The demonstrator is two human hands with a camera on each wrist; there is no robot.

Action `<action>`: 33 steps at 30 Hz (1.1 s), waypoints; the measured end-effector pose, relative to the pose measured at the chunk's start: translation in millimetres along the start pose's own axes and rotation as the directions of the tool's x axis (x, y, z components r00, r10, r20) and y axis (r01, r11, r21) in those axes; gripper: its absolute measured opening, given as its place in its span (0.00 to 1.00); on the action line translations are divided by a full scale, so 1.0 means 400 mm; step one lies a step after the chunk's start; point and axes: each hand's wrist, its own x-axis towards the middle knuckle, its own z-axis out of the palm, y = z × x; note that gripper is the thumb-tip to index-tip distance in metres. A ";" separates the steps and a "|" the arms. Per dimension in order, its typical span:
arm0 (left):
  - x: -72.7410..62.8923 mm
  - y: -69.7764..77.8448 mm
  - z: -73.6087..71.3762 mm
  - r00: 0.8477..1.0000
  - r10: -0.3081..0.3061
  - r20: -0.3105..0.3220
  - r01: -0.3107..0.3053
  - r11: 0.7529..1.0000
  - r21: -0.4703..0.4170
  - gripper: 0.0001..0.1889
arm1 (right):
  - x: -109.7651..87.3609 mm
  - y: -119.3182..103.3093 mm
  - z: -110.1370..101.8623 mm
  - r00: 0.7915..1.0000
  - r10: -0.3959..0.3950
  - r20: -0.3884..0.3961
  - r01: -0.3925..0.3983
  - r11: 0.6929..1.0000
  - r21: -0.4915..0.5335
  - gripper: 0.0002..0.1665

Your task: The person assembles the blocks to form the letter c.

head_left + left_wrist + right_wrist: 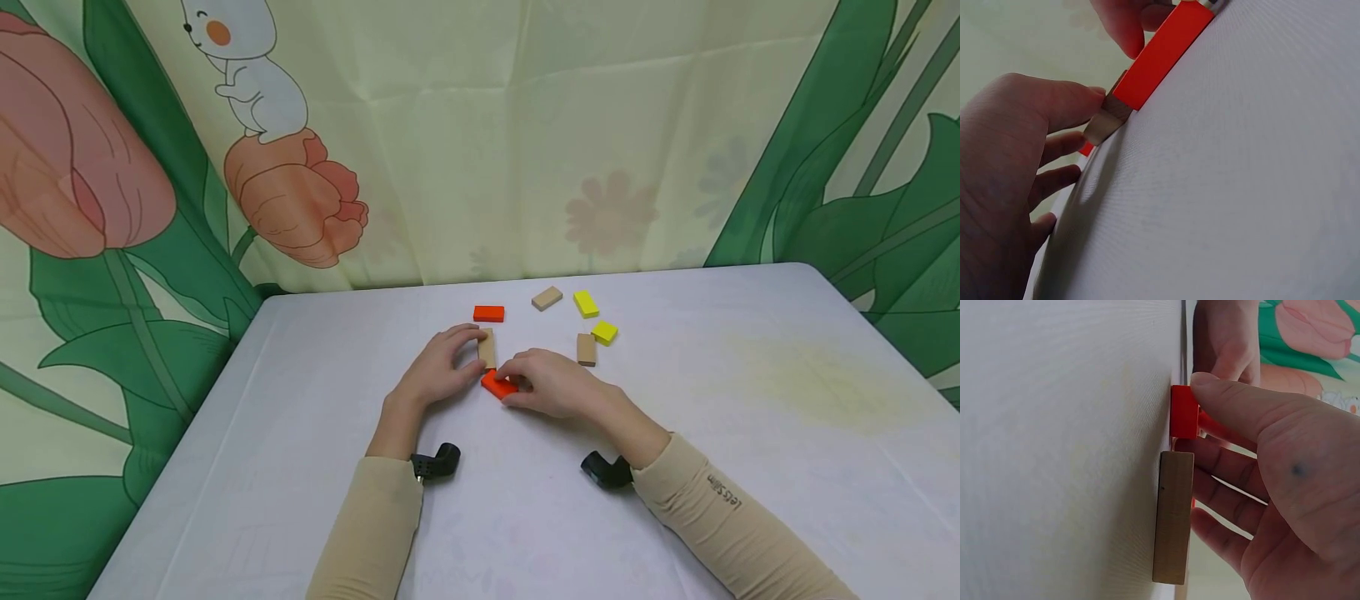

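Observation:
A plain wooden block (488, 350) lies lengthwise on the white cloth. My left hand (435, 368) holds it from the left, thumb by its near end and a finger by its far end. At that near end a red block (495, 385) lies slantwise, its corner right by the wood. My right hand (553, 385) pinches the red block between thumb and fingers from the right. In the left wrist view the red block (1163, 59) overlaps the end of the wooden block (1104, 125). The right wrist view shows my thumb on the red block's (1184, 412) end.
Beyond my hands lie another red block (489, 313), a wooden block (547, 298) and a yellow block (586, 304). To the right, a second yellow block (604, 333) sits at the corner of a wooden block (587, 350). A printed curtain (480, 167) hangs behind the table.

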 end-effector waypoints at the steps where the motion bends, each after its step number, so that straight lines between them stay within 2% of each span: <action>1: 0.000 0.000 0.000 1.000 0.000 0.000 0.000 1.000 -0.001 0.24 | -0.001 -0.001 0.000 1.000 0.001 0.001 -0.001 1.000 0.002 0.17; 7: 0.000 -0.001 0.001 1.000 0.007 -0.005 -0.007 1.000 -0.006 0.24 | -0.003 0.003 -0.004 1.000 -0.001 0.000 0.001 1.000 0.010 0.18; 16: -0.003 -0.009 0.006 1.000 0.013 -0.024 -0.014 0.999 -0.041 0.25 | -0.010 0.022 -0.029 1.000 0.017 -0.019 -0.016 0.997 0.076 0.23; 25: 0.003 -0.012 0.011 1.000 -0.008 -0.027 0.007 1.000 -0.029 0.25 | -0.025 0.050 -0.059 0.994 0.101 -0.040 -0.096 0.989 0.112 0.25; 29: 0.003 -0.014 0.012 0.999 -0.018 -0.026 0.017 0.999 -0.033 0.25 | -0.033 0.058 -0.072 0.994 0.104 -0.028 -0.099 0.984 0.151 0.25; 33: 0.004 -0.016 0.014 1.000 -0.019 -0.025 0.018 0.999 -0.038 0.25 | -0.044 0.069 -0.085 0.989 0.150 -0.003 -0.146 0.970 0.193 0.23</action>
